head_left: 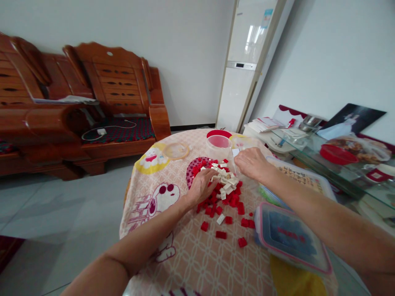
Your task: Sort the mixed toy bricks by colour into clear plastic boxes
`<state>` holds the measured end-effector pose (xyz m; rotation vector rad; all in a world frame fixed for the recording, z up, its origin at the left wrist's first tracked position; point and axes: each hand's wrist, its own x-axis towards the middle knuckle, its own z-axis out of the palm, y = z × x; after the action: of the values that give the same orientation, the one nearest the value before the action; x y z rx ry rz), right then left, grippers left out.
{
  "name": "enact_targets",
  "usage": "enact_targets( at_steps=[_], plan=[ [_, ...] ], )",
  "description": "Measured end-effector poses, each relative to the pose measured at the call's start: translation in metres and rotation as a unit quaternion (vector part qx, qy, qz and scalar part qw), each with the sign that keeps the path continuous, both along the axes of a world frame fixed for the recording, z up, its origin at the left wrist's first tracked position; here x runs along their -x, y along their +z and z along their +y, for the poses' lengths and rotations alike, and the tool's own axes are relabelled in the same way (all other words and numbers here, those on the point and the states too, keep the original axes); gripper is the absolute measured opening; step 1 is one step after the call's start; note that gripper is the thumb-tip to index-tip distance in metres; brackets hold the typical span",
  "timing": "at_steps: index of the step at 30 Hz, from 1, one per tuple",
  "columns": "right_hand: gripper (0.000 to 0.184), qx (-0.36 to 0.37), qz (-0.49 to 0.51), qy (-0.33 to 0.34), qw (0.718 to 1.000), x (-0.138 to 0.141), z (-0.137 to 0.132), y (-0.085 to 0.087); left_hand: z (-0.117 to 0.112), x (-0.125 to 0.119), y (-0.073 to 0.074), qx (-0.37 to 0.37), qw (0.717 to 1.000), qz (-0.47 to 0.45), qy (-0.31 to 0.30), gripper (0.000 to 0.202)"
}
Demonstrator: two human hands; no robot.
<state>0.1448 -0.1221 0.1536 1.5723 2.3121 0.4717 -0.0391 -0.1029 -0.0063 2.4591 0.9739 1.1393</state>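
Observation:
A heap of red toy bricks (212, 207) with white toy bricks (227, 187) on top lies on the cloth-covered round table. My left hand (201, 187) rests at the left side of the heap, its fingers stretched over the white bricks with the thumb apart. To the right of the heap, my right hand (251, 163) is closed on what looks like a clear plastic bag (233, 162). Its fingertips are partly hidden. Just behind the heap stands a clear round tub (218, 148). Several loose bricks, mostly red, are scattered toward the near side.
A lidded container (293, 236) with blue contents sits at the right, with another container (304, 176) behind it. A round clear lid (175, 151) lies at the far left. Beyond the right edge is a cluttered glass table (311, 150); wooden chairs (117, 82) stand at the left.

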Motion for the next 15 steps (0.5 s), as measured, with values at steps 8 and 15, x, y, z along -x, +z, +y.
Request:
enact_targets(
  at_steps=[8, 15],
  plan=[
    [0.033, -0.066, 0.011, -0.054, 0.996, -0.015, -0.009, 0.0, 0.018, -0.025, 0.006, 0.01, 0.979, 0.192, -0.061, 0.029],
    [0.04, -0.057, 0.024, -0.106, 0.992, -0.033, -0.013, -0.007, -0.01, 0.012, 0.0, -0.008, 0.986, 0.148, -0.074, 0.025]
  ],
)
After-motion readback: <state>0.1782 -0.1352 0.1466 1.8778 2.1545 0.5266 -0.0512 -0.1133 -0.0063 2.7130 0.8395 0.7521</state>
